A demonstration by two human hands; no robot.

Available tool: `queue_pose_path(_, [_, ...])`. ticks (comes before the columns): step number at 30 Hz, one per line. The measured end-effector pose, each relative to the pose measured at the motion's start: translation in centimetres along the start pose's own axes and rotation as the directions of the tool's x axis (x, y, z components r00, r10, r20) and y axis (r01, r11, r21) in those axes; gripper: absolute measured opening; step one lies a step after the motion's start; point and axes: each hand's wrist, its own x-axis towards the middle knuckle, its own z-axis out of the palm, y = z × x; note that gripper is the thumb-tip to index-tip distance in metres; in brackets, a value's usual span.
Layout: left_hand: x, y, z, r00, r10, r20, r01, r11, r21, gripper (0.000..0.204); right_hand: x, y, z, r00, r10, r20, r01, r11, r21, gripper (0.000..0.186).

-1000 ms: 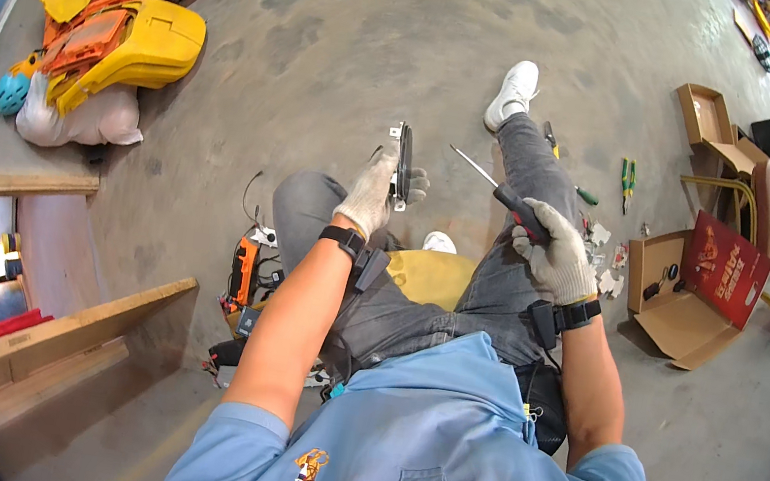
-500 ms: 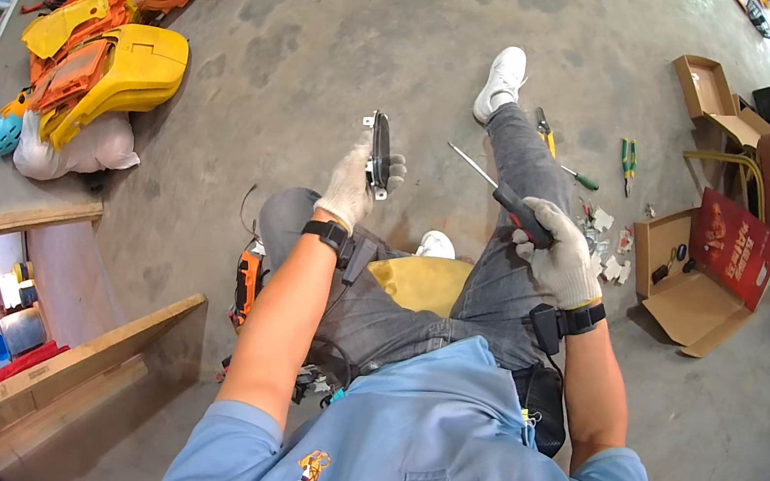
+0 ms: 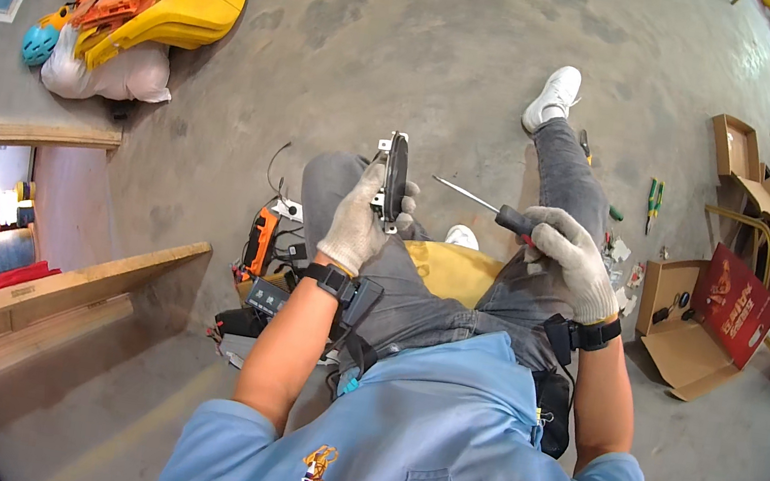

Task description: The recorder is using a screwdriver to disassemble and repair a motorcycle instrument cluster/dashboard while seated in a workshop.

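Note:
A flat, elongated black part (image 3: 397,175) with silver mounting tabs stands on edge in my left hand (image 3: 356,221). The gloved fingers wrap round its lower half, and its exact kind does not show. My right hand (image 3: 576,261), also gloved, grips a screwdriver (image 3: 511,220) with a black and red handle. Its bare steel shaft points left toward the black part, the tip a short gap away from it. Both hands are above my legs, in front of a yellow seat or cushion (image 3: 450,268) between my thighs.
Green-handled pliers (image 3: 653,203) and silvery scraps (image 3: 620,250) lie right of my leg, near an open cardboard box (image 3: 690,361) with a red lid panel (image 3: 735,308). An orange-black device (image 3: 260,242) and cables are at left. A wooden beam (image 3: 79,286) and yellow panels (image 3: 187,2) lie beyond.
The whole view has shifted. The screwdriver has swung flatter, and its tip is closer to the black part. Both hands keep hold of their things.

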Motion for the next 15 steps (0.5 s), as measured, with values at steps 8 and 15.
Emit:
queue_pose_path(8, [-0.2, -0.9, -0.3, 1.000, 0.022, 0.000, -0.022, 0.999, 0.028, 0.036, -0.3, -0.4, 3.0, 0.993, 0.053, 0.106, -0.043, 0.995, -0.090, 0.039])
queue_pose_path(15, [-0.3, -0.6, 0.5, 0.997, -0.001, -0.077, 0.003, 1.000, 0.025, 0.038, -0.2, 1.0, 3.3, 0.991, 0.090, 0.096, -0.085, 0.995, -0.049, 0.039])
